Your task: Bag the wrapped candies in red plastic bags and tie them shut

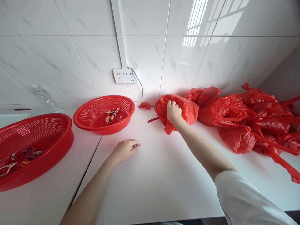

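Observation:
My right hand (173, 111) is closed on the top of a filled red plastic bag (189, 109), which rests on the white table against the tiled wall. Part of the bag is hidden behind the hand. My left hand (125, 150) is over the table to the left of the bag, its fingers loosely curled in with nothing seen in them. Nearest to it is a round red plastic basket (117, 127) with a few small wrapped pieces (112, 116) at the bottom.
A larger red basket (58, 153) with wrapped pieces stands at the left. Behind it leans a clear plastic bottle (47, 98). Several red bags (239, 137) are piled at the right. A cable hangs from a wall socket (124, 76) near a red scrap (145, 106).

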`<state>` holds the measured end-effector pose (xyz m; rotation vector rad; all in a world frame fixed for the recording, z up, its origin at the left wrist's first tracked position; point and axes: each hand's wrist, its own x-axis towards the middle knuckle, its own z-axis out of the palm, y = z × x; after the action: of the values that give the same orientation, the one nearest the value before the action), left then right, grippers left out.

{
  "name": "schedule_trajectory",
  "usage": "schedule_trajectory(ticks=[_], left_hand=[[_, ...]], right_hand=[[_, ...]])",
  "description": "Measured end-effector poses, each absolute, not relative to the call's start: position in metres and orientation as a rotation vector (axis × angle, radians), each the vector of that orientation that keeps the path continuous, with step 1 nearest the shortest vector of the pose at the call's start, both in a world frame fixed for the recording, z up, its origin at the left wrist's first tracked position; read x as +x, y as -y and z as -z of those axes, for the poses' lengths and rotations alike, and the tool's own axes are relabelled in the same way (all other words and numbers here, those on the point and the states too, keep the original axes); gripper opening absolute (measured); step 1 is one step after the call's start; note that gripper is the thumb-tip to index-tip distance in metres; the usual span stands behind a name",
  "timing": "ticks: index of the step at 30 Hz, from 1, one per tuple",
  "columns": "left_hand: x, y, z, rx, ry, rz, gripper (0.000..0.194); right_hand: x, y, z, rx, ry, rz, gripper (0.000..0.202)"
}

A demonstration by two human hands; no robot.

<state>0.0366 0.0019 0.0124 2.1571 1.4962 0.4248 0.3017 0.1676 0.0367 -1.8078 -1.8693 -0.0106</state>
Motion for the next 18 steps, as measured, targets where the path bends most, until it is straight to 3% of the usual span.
schedule_trajectory(ticks=[3, 7, 11, 15, 18], left_hand=[[0.036, -0.001, -0.011, 2.215, -1.495, -0.394, 0.024], [0.043, -0.003, 0.0, 2.269, -1.456, -0.505, 0.026], [0.07, -0.019, 0.003, 2.434, -1.557, -0.811, 0.051], [0.107, -0.048, -0.012, 2.58, -1.707, -1.043, 0.086], [0.132, -0.067, -0.021, 2.652, -1.833, -0.954, 0.088]], right_hand=[[0.315, -0.18, -0.032, -1.811, 1.797, -0.056, 0.014], [0.334, -0.181, -0.032, -1.634, 1.768, -0.158, 0.026], [0.337, -0.169, -0.038, -1.387, 1.838, -0.285, 0.043], [0.328, -0.147, -0.048, -0.938, 2.138, -0.588, 0.036], [0.326, -0.131, -0.059, -0.745, 2.312, -0.594, 0.031]])
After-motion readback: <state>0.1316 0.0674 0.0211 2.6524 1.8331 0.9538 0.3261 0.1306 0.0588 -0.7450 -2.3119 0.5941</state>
